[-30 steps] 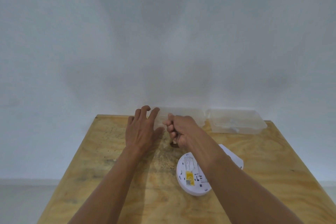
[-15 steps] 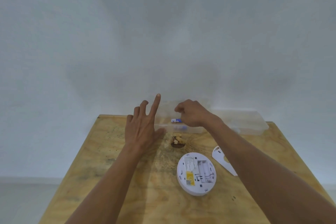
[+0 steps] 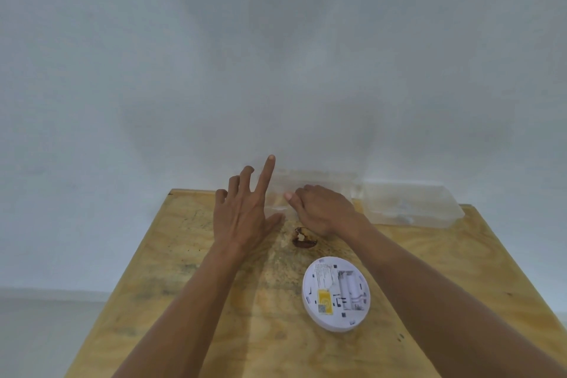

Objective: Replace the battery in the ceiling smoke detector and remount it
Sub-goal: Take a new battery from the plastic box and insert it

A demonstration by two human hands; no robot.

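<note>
The round white plastic smoke detector [image 3: 336, 294] lies back-up near the right edge of the pale plywood surface [image 3: 190, 301], battery bay showing. At the far edge, the left hand [image 3: 245, 209] rests flat, fingers spread. The right hand [image 3: 322, 209] curls beside a clear plastic box [image 3: 408, 204]; whether it holds anything is unclear.

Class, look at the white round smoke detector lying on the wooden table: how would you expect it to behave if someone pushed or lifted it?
The smoke detector lies flat on the table, so it would probably slide, not roll or tip. Its shell looks like rigid plastic, likely stiff. With the battery bay apparently empty, it is probably light for its size.
</note>
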